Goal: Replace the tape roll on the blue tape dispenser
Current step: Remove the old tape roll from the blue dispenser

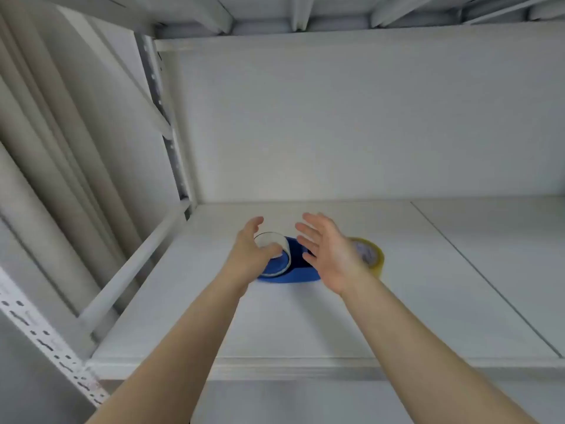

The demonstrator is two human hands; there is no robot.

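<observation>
Now the left hand [250,255] clamps the clear ring [273,238], probably the old roll, atop the blue dispenser [293,275] on the shelf [305,325]; the right hand [330,258] hovers above it, fingers [308,231] spread, empty. The yellow roll [374,258] sits just right of the dispenser. Lift the ring off, then swap.

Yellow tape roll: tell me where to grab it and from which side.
Probably pinch the yellow tape roll across its outer band, coming from the right and above with the right hand, which is open next to it. The curved band is exposed on that side; the blue dispenser and the left hand gripping the clear roll crowd the other.
</observation>
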